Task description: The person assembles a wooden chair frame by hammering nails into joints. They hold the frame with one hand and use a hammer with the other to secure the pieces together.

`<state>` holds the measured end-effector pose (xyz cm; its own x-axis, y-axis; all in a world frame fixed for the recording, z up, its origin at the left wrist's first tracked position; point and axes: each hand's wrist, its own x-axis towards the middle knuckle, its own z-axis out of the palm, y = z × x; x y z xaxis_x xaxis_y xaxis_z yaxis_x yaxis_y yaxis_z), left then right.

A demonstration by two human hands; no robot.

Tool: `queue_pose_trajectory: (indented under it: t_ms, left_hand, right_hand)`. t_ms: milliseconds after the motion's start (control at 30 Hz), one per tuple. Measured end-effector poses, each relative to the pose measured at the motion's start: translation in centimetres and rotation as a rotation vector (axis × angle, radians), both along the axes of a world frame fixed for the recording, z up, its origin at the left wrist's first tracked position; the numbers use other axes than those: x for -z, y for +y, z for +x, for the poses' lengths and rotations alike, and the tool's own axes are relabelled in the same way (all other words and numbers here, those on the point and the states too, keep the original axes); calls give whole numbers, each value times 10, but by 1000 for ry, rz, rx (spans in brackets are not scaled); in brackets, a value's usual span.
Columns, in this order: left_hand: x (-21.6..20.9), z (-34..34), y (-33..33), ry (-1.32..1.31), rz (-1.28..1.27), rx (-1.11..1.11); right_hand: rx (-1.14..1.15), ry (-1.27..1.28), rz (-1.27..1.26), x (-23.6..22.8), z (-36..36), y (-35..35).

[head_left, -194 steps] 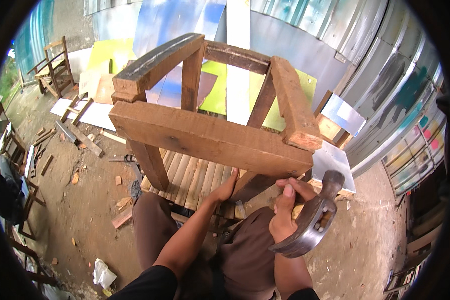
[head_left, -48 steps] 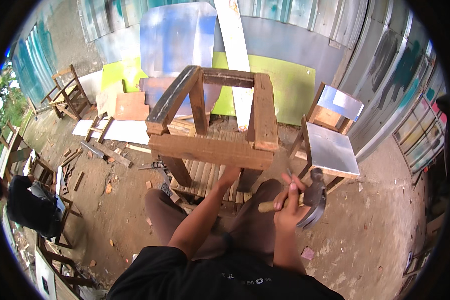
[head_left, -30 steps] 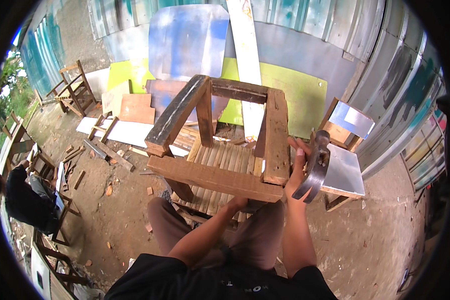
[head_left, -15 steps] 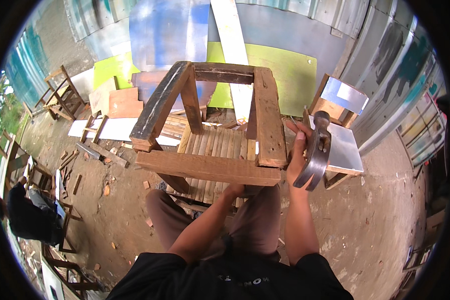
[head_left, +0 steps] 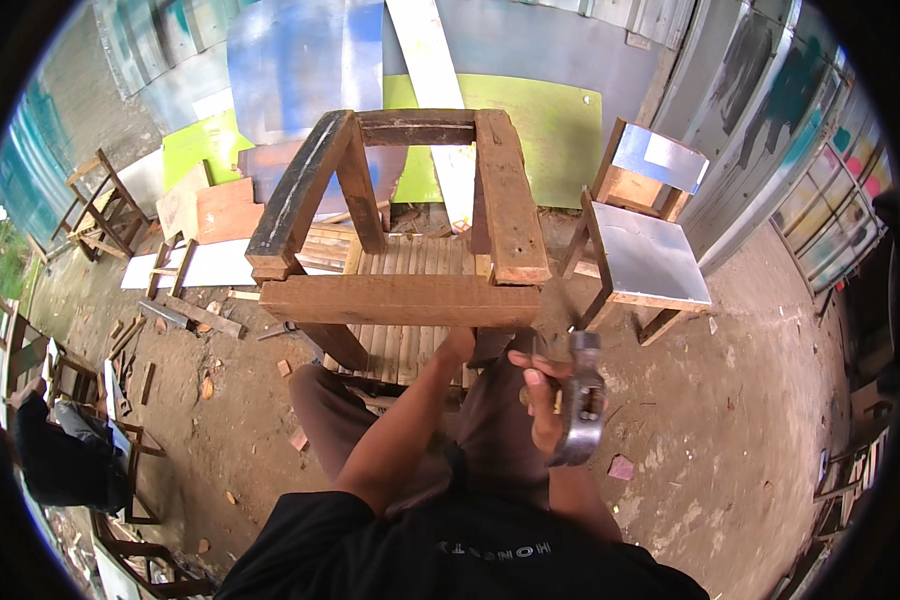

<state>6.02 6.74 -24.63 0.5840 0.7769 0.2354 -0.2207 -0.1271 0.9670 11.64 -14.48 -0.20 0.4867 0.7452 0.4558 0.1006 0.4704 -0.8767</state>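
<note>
In my right hand (head_left: pixel 542 402) is a claw hammer (head_left: pixel 582 405), its head raised toward me beside my right thigh. The fingers close around its handle, which is mostly hidden; a thin pointed piece by the fingertips is too small to make out. A rough wooden chair frame (head_left: pixel 400 300) stands in front of my knees, with one dark painted rail and brown bars. My left hand (head_left: pixel 458 345) reaches under its near bar, and the fingers are hidden there. Beneath the frame lies a slatted wooden surface (head_left: pixel 410 262).
At the right stands a wooden chair with a silvery seat (head_left: pixel 655 255). A small wooden chair (head_left: pixel 105 212) is at the far left. Boards and wood scraps (head_left: pixel 205 317) litter the ground. Another person (head_left: pixel 70 455) in dark clothing is at the left edge, near more wooden frames.
My right hand has brought the hammer down and toward me, away from the frame's right bar. My left hand stays under the near bar. The view has shifted slightly to the right.
</note>
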Motion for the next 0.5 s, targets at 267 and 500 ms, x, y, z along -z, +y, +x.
queue_pose_trajectory:
  t_ms: [267,500]
  left_hand:
    - [5,-4,1,-26,87,-52]
    - [18,5,10,-161,-443,29]
  right_hand:
    - [75,-165,-23,12,-5,22]
    - [98,-140,34,18,2,30]
